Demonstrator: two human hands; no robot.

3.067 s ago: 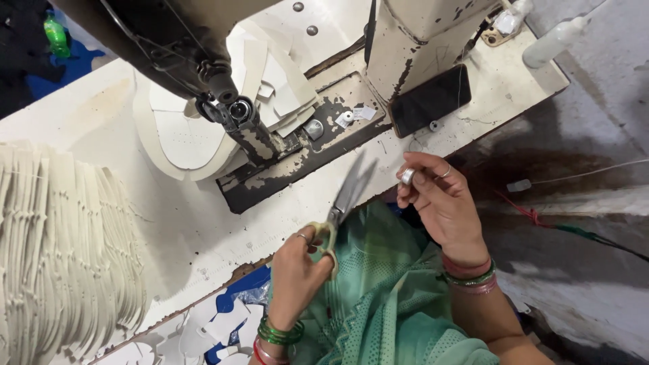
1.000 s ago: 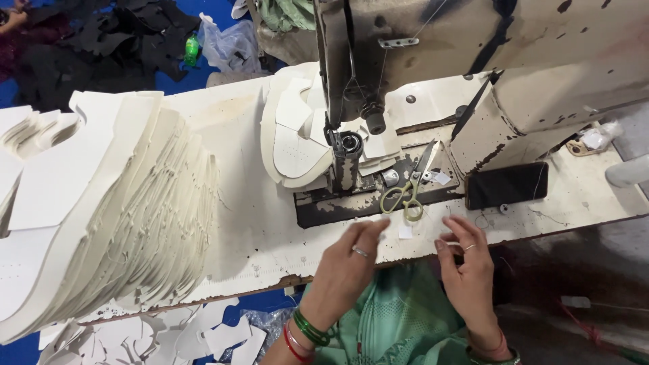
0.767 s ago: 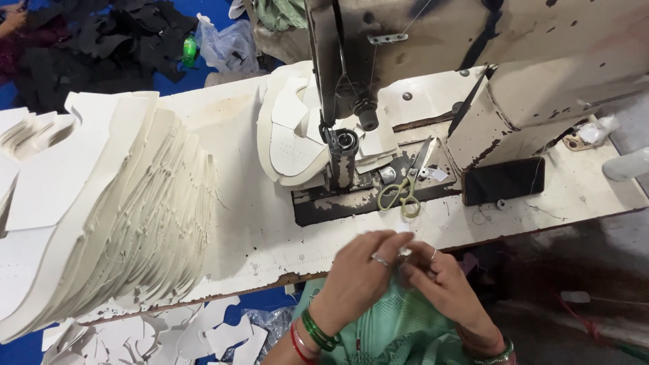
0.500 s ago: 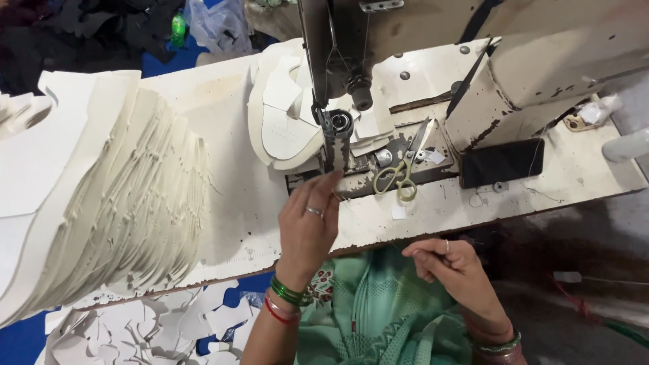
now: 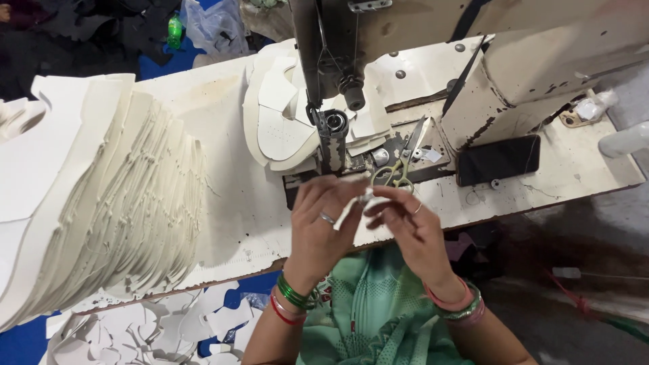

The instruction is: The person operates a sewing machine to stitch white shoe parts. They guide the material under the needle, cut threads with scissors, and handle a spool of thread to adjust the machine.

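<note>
- Head view: two hands up in front of the sewing machine (image 5: 419, 40), both pinching one small white piece (image 5: 355, 203) between them.
- Left hand (image 5: 321, 226): fingers curled, fingertips closed on the piece's left edge; one ring, green and red bangles at the wrist.
- Right hand (image 5: 412, 226): thumb and forefinger closed on the piece's right end; one ring, pink and green bangles.
- White piece sits above the table's (image 5: 236, 209) front edge, just in front of the needle post (image 5: 331, 135).
- One pair of scissors (image 5: 399, 165), yellowish handles, lies on the machine bed just behind the hands, not touched.
- One black phone (image 5: 499, 159), flat rectangle, beside the machine base on the right.
- One big fanned stack of cream cut pieces (image 5: 101, 203) at the table's left; a smaller pile (image 5: 280, 125) left of the needle, count not readable.
- One green bottle (image 5: 174, 30) on the floor at the top left, label unreadable.
- White offcuts (image 5: 149, 331) scattered on the blue floor, bottom left.
</note>
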